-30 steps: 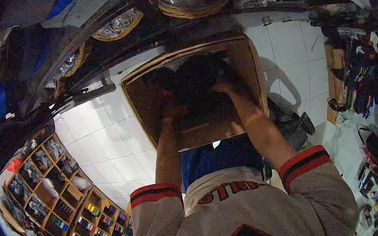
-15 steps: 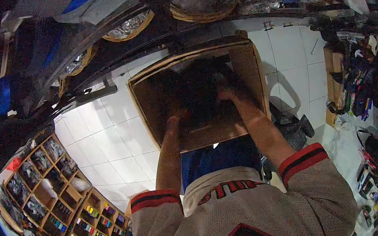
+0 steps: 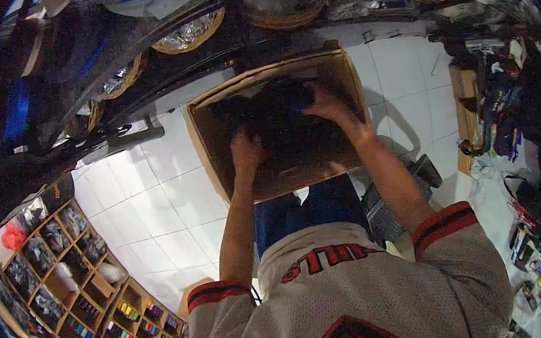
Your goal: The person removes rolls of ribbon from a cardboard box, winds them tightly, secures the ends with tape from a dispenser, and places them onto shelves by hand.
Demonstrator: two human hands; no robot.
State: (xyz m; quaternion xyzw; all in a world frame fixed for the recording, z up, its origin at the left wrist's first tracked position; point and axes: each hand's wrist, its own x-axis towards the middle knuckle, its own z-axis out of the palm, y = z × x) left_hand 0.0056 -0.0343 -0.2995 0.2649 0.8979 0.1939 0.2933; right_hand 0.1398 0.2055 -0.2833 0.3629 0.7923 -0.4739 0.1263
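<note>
A cardboard box with its top spread apart sits in front of my legs, and both hands reach down into it. Dark, soft-looking contents fill its shadowed inside; their kind cannot be made out. My right hand is at the far right part, fingers curled at a dark item with a bit of blue by the fingertips. My left hand is lower and to the left, fingers bent down into the dark contents, with a small reddish patch beside it. What the left fingertips hold is hidden in shadow.
At left stands a wooden cubby shelf with bagged items and colourful spools. Overhead dark racks hold round baskets. A dark grey mesh-like object is beside my right leg. Packed goods line the right side. White tiles cover the floor.
My right hand has risen toward the far right of the box, and my left hand has moved up and forward within it. The view has shifted slightly.
</note>
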